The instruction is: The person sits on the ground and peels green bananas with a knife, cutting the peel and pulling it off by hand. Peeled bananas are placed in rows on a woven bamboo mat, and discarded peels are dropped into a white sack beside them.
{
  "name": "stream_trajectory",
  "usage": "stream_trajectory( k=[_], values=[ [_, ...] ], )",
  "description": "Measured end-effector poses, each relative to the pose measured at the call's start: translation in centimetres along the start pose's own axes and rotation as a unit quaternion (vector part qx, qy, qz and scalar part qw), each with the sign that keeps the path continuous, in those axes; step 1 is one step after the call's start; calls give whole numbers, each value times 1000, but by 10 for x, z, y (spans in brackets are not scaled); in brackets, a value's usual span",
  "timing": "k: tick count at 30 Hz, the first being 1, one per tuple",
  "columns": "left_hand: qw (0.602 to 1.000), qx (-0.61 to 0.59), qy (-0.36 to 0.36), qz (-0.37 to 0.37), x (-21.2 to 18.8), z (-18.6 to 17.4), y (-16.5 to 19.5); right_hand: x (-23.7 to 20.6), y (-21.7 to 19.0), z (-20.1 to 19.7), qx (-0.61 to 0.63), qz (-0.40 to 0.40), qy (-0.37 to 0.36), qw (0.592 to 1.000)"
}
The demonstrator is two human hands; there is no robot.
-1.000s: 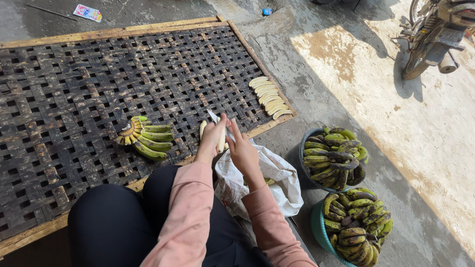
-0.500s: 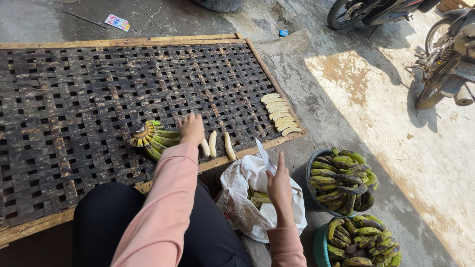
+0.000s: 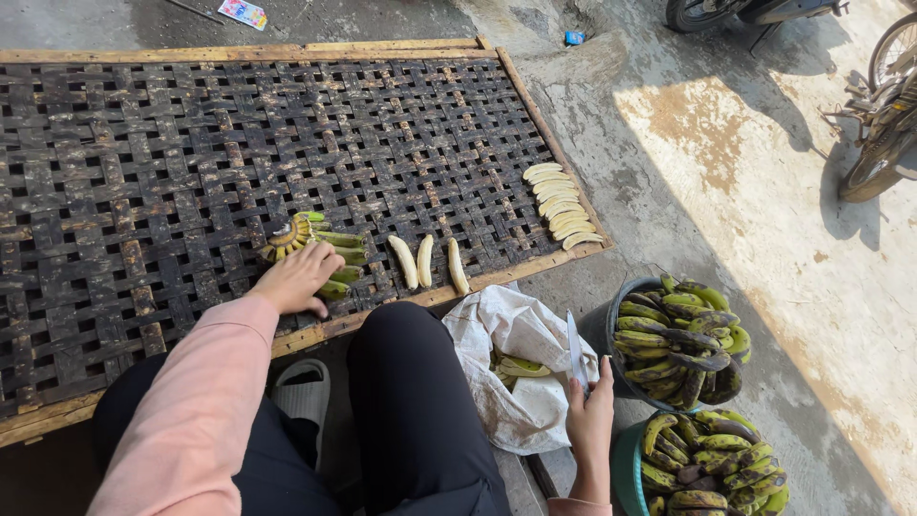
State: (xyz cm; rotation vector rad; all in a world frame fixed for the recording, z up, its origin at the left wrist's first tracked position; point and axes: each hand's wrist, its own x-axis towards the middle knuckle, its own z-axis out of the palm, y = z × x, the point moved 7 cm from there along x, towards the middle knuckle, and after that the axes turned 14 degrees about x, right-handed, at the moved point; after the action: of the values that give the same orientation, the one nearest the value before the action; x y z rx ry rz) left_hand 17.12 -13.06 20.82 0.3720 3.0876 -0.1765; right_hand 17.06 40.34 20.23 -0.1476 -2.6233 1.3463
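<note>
The left hand point(image 3: 298, 277) rests loosely on a green banana bunch point(image 3: 320, 250), gripping nothing; the right hand point(image 3: 590, 411) clenches a knife point(image 3: 576, 352). Bananas likely bruise; take the stem.

**Layout on and beside the woven rack**

A banana bunch point(image 3: 320, 253) is laid near the near edge of the woven rack point(image 3: 172, 153), with three peeled bananas point(image 3: 427, 262) just to its right. A row of peeled bananas point(image 3: 560, 204) is set at the right edge. Off the near right corner, a sack point(image 3: 521, 358) is placed, with two tubs of bananas point(image 3: 683, 339) to its right.
</note>
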Motion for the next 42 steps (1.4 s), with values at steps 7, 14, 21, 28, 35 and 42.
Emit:
stream_trajectory(
  k=[7, 14, 21, 28, 35, 42],
  values=[
    [987, 57, 149, -26, -8, 50, -21, -7, -16, 3, -4, -9, -9, 1000],
    [572, -673, 288, -371, 21, 108, -85, -12, -10, -3, 7, 10, -1, 1000],
    [713, -600, 292, -213, 60, -35, -26, -8, -50, 15, 258, 24, -73, 963],
    [864, -173, 472, -7, 59, -188, 187, -1, -167, 14, 418, -52, -180, 889],
    [868, -123, 478, 52, 51, -188, 241, -14, -216, -4, 171, -219, -98, 956],
    [866, -117, 480, 76, 51, -161, 254, -7, -175, 22, 259, -99, -58, 959]
  ],
)
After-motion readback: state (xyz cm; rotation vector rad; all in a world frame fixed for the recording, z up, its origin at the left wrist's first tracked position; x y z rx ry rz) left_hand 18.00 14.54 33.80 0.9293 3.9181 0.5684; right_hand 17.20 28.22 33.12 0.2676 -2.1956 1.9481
